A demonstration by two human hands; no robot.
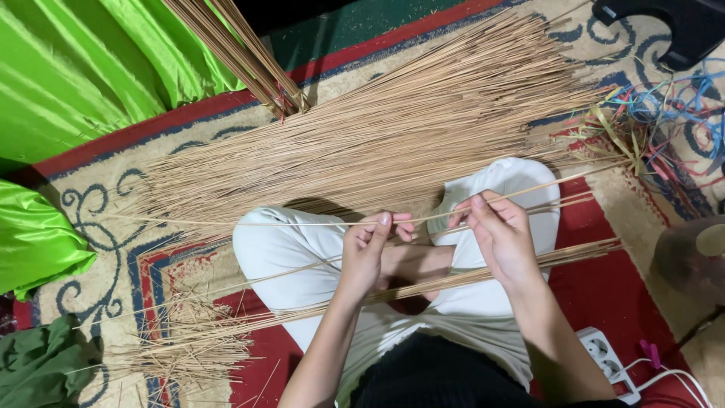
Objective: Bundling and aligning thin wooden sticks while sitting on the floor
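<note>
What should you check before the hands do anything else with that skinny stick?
1. Left hand pinches the thin tan stick: ok.
2. Right hand pinches the same stick: ok.
3. Stick unbroken between the hands: cannot tell.
4. Small bundle of tan sticks rests across the lap in white trousers: ok.
5. Big loose pile of tan sticks within reach ahead: ok.
6. White power strip clear of the sticks: ok.

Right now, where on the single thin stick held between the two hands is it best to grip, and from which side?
Grip the single thin stick at its middle stretch, where the left hand and right hand pinch it. Come from above: it lies nearly level over the lap, and both long ends are thin and would probably bend.
</note>
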